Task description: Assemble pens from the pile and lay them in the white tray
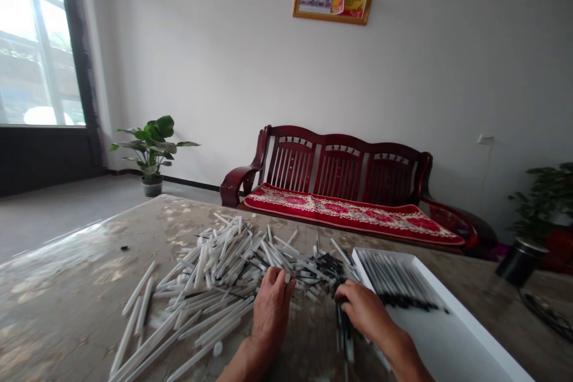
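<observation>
a pale wall (201, 71) fills the back of the room. in front of me stretches a patterned table (58, 316), and beyond it stands a dark red wooden bench (340, 173) with a red floral cover (340, 209). on the table, to my right, lies a shallow white tray (447, 346); in its far part, thin sticks (403, 280) lie side by side in a row, their dark ends toward me.

a loose heap of pale tubes (224, 259) spreads from the middle of the table to my left, pointing every way. dark pieces (324, 268) mix in at the heap's right edge, near the tray.

my left hand (271, 301) is at the heap's near edge, fingers curled, seemingly pinching a pale piece (287, 278) whose round end shows by the thumb. my right hand (362, 307) bends over a dark bunch (344, 334) just beside the tray; blur hides whether it grips any.

i judge the step in hand to be sorting and gathering by hand. the next move calls for a light fingertip pinch, freeing single pieces from their neighbours. smallest of all, a round cap (218, 348) lies near the tubes.
</observation>
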`<state>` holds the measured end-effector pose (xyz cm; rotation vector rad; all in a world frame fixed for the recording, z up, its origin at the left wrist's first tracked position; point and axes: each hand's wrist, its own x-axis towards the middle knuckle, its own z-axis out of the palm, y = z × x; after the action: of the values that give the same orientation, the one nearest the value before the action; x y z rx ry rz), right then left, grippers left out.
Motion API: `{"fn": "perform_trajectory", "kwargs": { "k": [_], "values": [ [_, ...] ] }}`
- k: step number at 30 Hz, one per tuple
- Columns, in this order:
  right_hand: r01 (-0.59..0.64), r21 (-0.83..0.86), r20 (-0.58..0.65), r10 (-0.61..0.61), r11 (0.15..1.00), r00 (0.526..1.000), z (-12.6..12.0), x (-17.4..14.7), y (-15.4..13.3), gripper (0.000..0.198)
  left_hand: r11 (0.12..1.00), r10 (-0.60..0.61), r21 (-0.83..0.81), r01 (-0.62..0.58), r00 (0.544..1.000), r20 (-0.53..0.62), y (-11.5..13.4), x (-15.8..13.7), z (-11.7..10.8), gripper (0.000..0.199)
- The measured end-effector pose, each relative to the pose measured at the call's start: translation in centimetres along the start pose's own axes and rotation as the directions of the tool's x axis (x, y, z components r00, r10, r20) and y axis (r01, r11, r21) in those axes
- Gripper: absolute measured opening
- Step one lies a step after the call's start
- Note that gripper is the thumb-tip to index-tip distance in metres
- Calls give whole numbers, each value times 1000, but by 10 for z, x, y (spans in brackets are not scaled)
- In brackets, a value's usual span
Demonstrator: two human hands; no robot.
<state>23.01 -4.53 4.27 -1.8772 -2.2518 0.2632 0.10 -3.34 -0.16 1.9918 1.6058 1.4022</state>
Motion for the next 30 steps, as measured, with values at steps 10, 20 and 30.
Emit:
{"fn": "perform_trajectory", "kwargs": {
  "k": [10,20,30],
  "values": [
    [112,-53,49,-110,992,993,4,-2,-18,37,987,18,148,-56,968,251,-9,-9,13,26],
    [285,-151,50,-281,947,958,10,2,-21,36,978,-68,208,-6,934,350,6,-7,0,31],
    [358,-244,-75,-386,901,919,26,5,-15,32,990,-122,109,89,930,346,-7,-3,1,29]
  ]
}}
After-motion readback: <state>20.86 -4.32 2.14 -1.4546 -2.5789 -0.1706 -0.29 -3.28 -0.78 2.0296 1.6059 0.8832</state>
